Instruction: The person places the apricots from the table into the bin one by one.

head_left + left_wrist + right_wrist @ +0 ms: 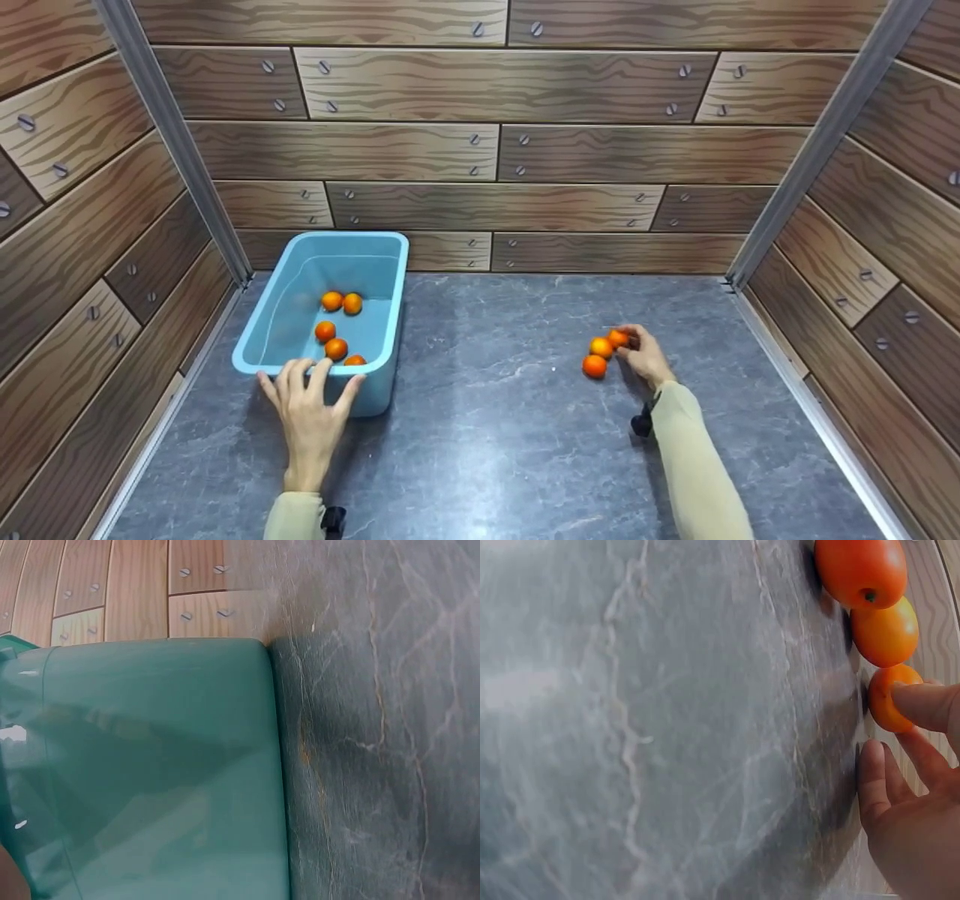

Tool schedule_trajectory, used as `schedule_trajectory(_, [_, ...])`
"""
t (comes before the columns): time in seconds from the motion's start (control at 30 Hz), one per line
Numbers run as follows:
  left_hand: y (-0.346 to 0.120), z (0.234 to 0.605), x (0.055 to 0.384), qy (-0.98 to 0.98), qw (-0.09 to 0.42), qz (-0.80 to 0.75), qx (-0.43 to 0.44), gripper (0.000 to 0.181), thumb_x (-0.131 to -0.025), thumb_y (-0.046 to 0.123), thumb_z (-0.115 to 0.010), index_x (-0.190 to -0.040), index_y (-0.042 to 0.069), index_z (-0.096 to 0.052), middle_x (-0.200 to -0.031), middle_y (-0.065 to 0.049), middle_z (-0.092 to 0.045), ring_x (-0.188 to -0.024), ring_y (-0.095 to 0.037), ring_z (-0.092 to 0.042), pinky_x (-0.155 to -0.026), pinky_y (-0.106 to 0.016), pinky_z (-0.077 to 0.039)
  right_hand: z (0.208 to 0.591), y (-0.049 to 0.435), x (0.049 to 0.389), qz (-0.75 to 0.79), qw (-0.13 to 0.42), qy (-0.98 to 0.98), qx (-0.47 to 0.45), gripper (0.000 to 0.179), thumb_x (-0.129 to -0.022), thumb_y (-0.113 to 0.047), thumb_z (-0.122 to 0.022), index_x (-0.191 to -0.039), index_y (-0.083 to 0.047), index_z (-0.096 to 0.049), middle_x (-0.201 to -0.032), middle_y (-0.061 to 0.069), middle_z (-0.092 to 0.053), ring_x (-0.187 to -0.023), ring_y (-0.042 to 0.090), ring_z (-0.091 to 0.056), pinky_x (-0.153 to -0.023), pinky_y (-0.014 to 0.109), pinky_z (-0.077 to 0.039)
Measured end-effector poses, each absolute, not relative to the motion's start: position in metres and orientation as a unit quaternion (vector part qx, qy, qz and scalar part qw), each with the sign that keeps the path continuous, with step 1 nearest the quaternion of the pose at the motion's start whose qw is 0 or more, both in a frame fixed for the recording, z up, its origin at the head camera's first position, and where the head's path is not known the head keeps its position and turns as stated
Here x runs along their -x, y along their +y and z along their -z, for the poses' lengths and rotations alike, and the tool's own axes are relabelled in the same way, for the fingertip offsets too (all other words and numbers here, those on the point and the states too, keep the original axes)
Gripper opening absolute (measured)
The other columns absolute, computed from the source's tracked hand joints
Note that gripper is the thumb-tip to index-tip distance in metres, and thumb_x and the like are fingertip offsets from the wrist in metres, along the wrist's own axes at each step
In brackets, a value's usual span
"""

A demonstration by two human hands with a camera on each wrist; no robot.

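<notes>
My left hand (309, 420) rests its spread fingers on the near rim of a light-blue plastic bin (400, 300), with the thumb along the front edge. Inside the bin lie several small oranges (337, 349). In the left wrist view the bin's outer wall (165, 765) fills much of the picture, and only a sliver of the hand shows. Off to the right, my right hand (646, 360) pinches the farthest orange (889, 709) of three between thumb and finger. Touching it is a yellower orange (889, 634), and beyond that sits a redder one (862, 570).
A grey marble-patterned tabletop (480, 420) lies under everything. Wood-print panels (495, 150) stand at the back and both sides, joined by metal corner posts (810, 142). The bin stands near the back left corner.
</notes>
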State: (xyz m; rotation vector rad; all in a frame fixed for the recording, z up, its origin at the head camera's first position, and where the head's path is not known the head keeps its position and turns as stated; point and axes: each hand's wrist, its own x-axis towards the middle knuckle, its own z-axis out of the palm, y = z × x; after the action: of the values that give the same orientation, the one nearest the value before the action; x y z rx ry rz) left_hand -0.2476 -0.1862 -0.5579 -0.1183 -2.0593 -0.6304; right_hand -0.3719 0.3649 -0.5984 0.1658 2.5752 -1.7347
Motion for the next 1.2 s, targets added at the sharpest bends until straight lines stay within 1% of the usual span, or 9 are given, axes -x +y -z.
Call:
schedule_trajectory(0.13, [-0.1862, 0.5577, 0.2475, -0.842, 0.472, 0.256, 0.047, 0.05, -0.071, 0.044, -0.084, -0.101, 0.008, -0.067, -0.105, -0.015, -0.057, -0.114, -0.035, -0.048, -0.116, -0.067, 0.0, 0.5978, 0.3651, 0.3739, 0.558, 0.014, 0.827, -0.065, 0.037, -0.095, 0.005, -0.053, -0.13, 0.001, -0.041, -0.14, 0.024, -0.044, -0.127, 0.035, -0.044, -0.102, 0.039, -0.039])
schedule_trajectory(0.37, [-0.1854, 0.5582, 0.2497, -0.831, 0.484, 0.269, 0.054, 0.055, -0.078, 0.058, -0.073, -0.101, 0.008, -0.068, -0.105, -0.015, -0.058, -0.114, -0.035, -0.048, -0.116, -0.068, 0.0, 0.598, 0.3662, 0.373, 0.571, -0.01, 0.816, -0.092, 0.024, -0.098, -0.007, -0.056, -0.117, -0.001, -0.041, -0.134, 0.02, -0.047, -0.121, 0.03, -0.046, -0.096, 0.035, -0.04])
schedule_trajectory(0.43, [-0.1851, 0.5583, 0.2503, -0.829, 0.488, 0.268, 0.057, 0.054, -0.077, 0.055, -0.076, -0.101, 0.008, -0.068, -0.104, -0.015, -0.058, -0.113, -0.035, -0.048, -0.115, -0.068, -0.001, 0.5982, 0.3663, 0.3729, 0.577, -0.017, 0.81, -0.1, 0.025, -0.099, -0.009, -0.056, -0.116, -0.001, -0.04, -0.133, 0.019, -0.046, -0.122, 0.031, -0.045, -0.099, 0.038, -0.039])
schedule_trajectory(0.63, [-0.1857, 0.5578, 0.2503, -0.828, 0.489, 0.269, 0.055, 0.051, -0.07, 0.045, -0.083, -0.1, 0.006, -0.068, -0.104, -0.016, -0.058, -0.113, -0.036, -0.048, -0.115, -0.068, -0.001, 0.5969, 0.3682, 0.3737, 0.56, -0.008, 0.823, -0.09, 0.044, -0.101, -0.009, -0.053, -0.141, -0.002, -0.038, -0.144, 0.025, -0.04, -0.133, 0.038, -0.04, -0.11, 0.048, -0.035])
schedule_trajectory(0.77, [-0.1858, 0.558, 0.2501, -0.833, 0.483, 0.265, 0.052, 0.051, -0.069, 0.043, -0.084, -0.101, 0.007, -0.067, -0.104, -0.016, -0.057, -0.113, -0.037, -0.048, -0.116, -0.067, 0.0, 0.5967, 0.3694, 0.3755, 0.528, -0.018, 0.846, -0.075, 0.043, -0.101, -0.01, -0.052, -0.143, 0.0, -0.043, -0.144, 0.027, -0.043, -0.133, 0.039, -0.042, -0.111, 0.049, -0.035])
schedule_trajectory(0.87, [-0.1854, 0.5582, 0.2502, -0.834, 0.482, 0.263, 0.051, 0.051, -0.07, 0.044, -0.083, -0.101, 0.006, -0.067, -0.103, -0.016, -0.057, -0.113, -0.037, -0.048, -0.115, -0.068, 0.0, 0.5979, 0.3703, 0.3766, 0.498, -0.054, 0.862, -0.076, 0.039, -0.102, -0.011, -0.051, -0.14, 0.0, -0.048, -0.138, 0.028, -0.05, -0.125, 0.037, -0.049, -0.103, 0.043, -0.04])
schedule_trajectory(1.0, [-0.185, 0.559, 0.2497, -0.83, 0.487, 0.268, 0.051, 0.052, -0.071, 0.046, -0.082, -0.1, 0.006, -0.068, -0.103, -0.016, -0.058, -0.113, -0.037, -0.048, -0.115, -0.069, 0.0, 0.5994, 0.3712, 0.3751, 0.515, -0.069, 0.85, -0.091, 0.038, -0.103, -0.014, -0.05, -0.139, -0.002, -0.049, -0.132, 0.026, -0.053, -0.109, 0.029, -0.057, -0.083, 0.028, -0.05])
schedule_trajectory(1.1, [-0.1842, 0.5591, 0.2493, -0.831, 0.484, 0.269, 0.053, 0.052, -0.071, 0.046, -0.082, -0.1, 0.006, -0.068, -0.104, -0.016, -0.058, -0.113, -0.037, -0.048, -0.116, -0.068, 0.0, 0.5997, 0.3719, 0.3728, 0.534, -0.064, 0.836, -0.105, 0.039, -0.102, -0.017, -0.053, -0.139, -0.003, -0.05, -0.131, 0.022, -0.053, -0.094, 0.019, -0.058, -0.069, 0.021, -0.051])
schedule_trajectory(1.2, [-0.1842, 0.5584, 0.2494, -0.831, 0.484, 0.27, 0.053, 0.052, -0.069, 0.043, -0.084, -0.1, 0.006, -0.068, -0.104, -0.017, -0.058, -0.113, -0.037, -0.048, -0.116, -0.068, 0.0, 0.5976, 0.3707, 0.3719, 0.547, -0.06, 0.827, -0.115, 0.044, -0.1, -0.021, -0.056, -0.14, -0.004, -0.05, -0.13, 0.021, -0.054, -0.084, 0.013, -0.057, -0.064, 0.02, -0.05])
